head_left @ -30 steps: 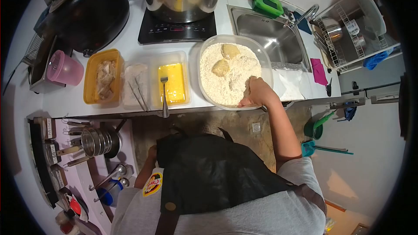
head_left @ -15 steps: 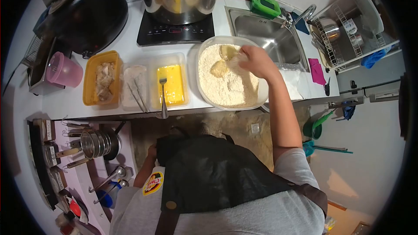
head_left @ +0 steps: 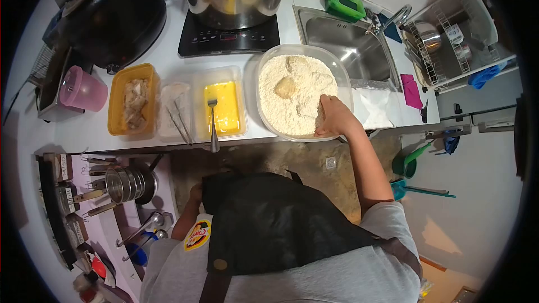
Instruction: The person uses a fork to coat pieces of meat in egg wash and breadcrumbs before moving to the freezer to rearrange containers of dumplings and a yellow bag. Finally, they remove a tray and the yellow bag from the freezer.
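My right hand [head_left: 338, 118] reaches into a large clear plastic tub [head_left: 347, 87] of pale flour [head_left: 303, 115]. Its fingers curl into the flour along the tub's near right side, and the fingertips are partly buried. A flour-dusted piece [head_left: 285, 87] lies on top, left of the hand. Farther back, a second lump [head_left: 296, 63] is mostly covered with flour. My left hand [head_left: 195, 192] hangs low beside the black apron [head_left: 281, 221], away from the counter; its fingers cannot be made out.
Left of the tub stand a container of beaten egg [head_left: 227, 104] with a fork [head_left: 213, 126], a whitish container with tongs [head_left: 179, 120], and a yellow container [head_left: 115, 104] of raw pieces. Behind are a steel pot [head_left: 230, 0] on an induction cooker [head_left: 227, 39] and a sink [head_left: 348, 45].
My right hand has moved from above the far side of the tub down into the flour at the near right. The back lump is now more covered with flour.
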A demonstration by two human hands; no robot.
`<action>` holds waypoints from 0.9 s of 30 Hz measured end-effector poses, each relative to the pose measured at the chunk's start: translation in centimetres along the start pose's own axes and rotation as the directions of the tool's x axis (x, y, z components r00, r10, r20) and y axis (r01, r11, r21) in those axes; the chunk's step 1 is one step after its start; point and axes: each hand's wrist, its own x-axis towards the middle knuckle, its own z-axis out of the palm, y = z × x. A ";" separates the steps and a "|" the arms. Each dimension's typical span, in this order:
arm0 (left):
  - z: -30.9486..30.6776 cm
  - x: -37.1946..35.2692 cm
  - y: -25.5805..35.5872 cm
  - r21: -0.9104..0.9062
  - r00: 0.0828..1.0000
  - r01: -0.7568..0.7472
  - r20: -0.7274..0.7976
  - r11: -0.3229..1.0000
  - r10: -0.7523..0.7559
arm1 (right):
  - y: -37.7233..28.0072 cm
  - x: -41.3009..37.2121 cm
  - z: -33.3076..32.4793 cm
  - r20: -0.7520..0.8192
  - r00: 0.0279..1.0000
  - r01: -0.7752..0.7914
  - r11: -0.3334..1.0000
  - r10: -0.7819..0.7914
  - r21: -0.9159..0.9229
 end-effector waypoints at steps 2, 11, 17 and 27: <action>0.3 0.6 -0.1 -0.080 0.993 0.097 -0.061 0.992 -0.102 | 0.3 0.6 -0.2 0.036 0.998 -0.048 0.999 0.048 0.004; 0.6 2.8 0.0 -0.189 0.995 0.023 -0.087 0.982 -0.040 | -0.1 1.7 -6.2 0.140 0.987 0.024 0.947 -0.072 0.320; 1.1 2.9 -0.5 -0.154 0.996 -0.037 -0.081 0.987 0.025 | -4.5 4.3 -5.1 -0.179 0.959 0.275 0.879 -0.220 0.390; 0.5 0.6 2.4 0.107 0.997 -0.003 -0.080 0.994 0.012 | 0.2 -0.5 -1.2 -0.012 0.994 0.111 0.993 -0.112 -0.033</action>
